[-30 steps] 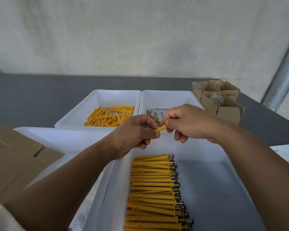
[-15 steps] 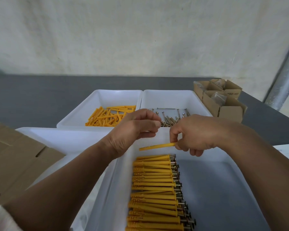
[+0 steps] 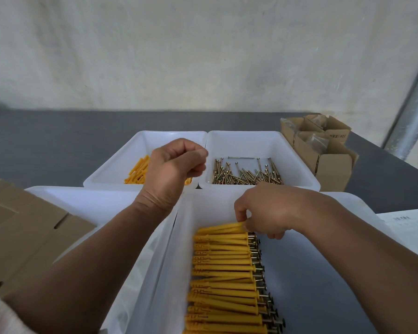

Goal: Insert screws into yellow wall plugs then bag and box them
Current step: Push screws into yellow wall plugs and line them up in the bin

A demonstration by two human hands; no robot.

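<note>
Head view: the left hand (image 3: 176, 165) blocks the right part of the loose plugs (image 3: 136, 172) in the far left tray (image 3: 116, 169). Its fingers curl toward the palm, thumb against forefinger, and whether anything sits inside that curl I can't tell. The row of assembled plugs (image 3: 225, 273) runs off the bottom edge and blurs lower down.

The right hand (image 3: 270, 213) sits knuckles-up, low inside the near tray (image 3: 184, 237), hiding the head end of the piece it holds. Thumb and fingertips pinch a yellow wall plug (image 3: 220, 227) at that end. The plug lies almost level, tip pointing left, at the far end of the row. Touching it or just above it? Can't say.

The screws (image 3: 246, 175) lie in the far right tray (image 3: 299, 165), just beyond that hand's knuckles.
</note>
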